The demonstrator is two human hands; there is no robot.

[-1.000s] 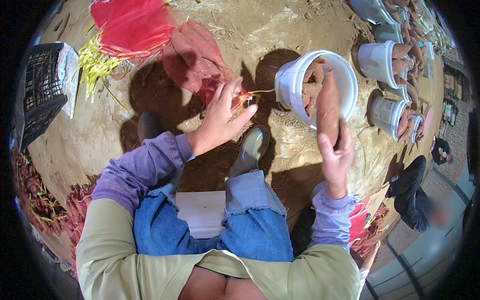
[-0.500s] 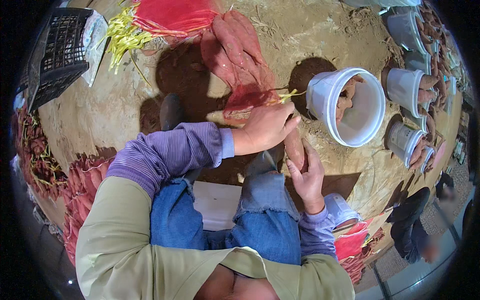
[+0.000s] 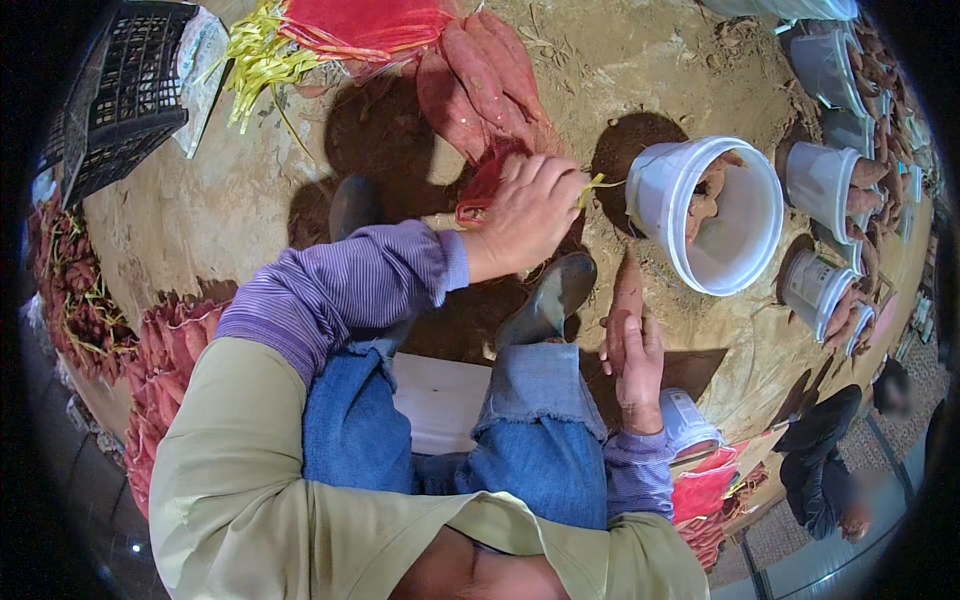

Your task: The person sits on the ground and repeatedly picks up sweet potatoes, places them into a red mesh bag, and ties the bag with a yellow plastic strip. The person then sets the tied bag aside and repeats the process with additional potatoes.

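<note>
My left hand (image 3: 525,215) is closed on the red mesh bag (image 3: 482,185) and its yellow tie (image 3: 598,183); my right hand (image 3: 635,355) grips a sweet potato (image 3: 625,300) (pointing up, beside the white bucket (image 3: 735,255)); best hold the bag's mouth wide before feeding it in.

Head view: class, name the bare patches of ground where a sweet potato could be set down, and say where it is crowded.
Bare sandy ground lies between the sweet potato pile and the white bucket. Another patch lies between the black crate and the boot. Crowded: the bucket row at right, and around the left hand gripping the red mesh bag.
</note>
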